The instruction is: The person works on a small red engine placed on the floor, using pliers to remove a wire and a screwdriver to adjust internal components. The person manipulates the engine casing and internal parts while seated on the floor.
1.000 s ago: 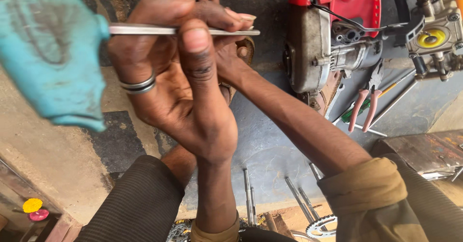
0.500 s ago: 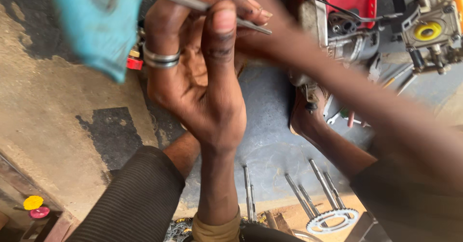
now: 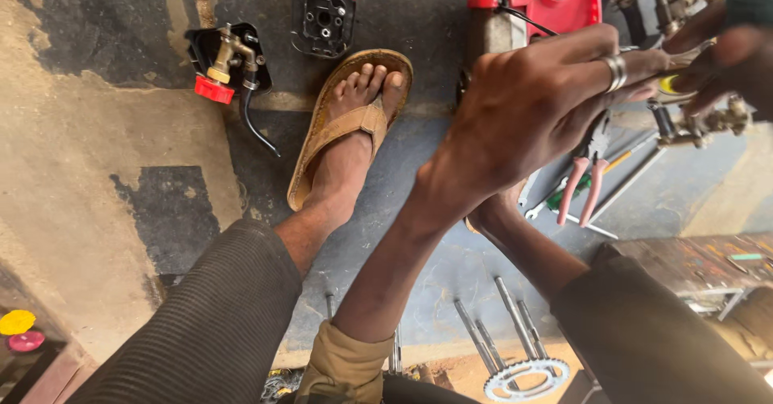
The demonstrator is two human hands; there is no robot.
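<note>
Two hands meet at the far right of the scene, and we read the relation between them as the crux. Our left hand (image 3: pixel 531 110), a ring on one finger, stretches out to the right with its fingers extended and held close together, the tips touching a small yellow-marked metal engine part (image 3: pixel 684 102) that lies just beyond them, rightward and slightly far. Our right hand (image 3: pixel 737 62) comes in from the far right edge, dark and blurred; we cannot tell whether it grips the part or only rests on it. The part's long axis seems to run left to right, though blur hides much. Red-handled pliers (image 3: pixel 584 187) lie nearer, below the fingers, and a red engine housing (image 3: pixel 547 2) sits just farther.
</note>
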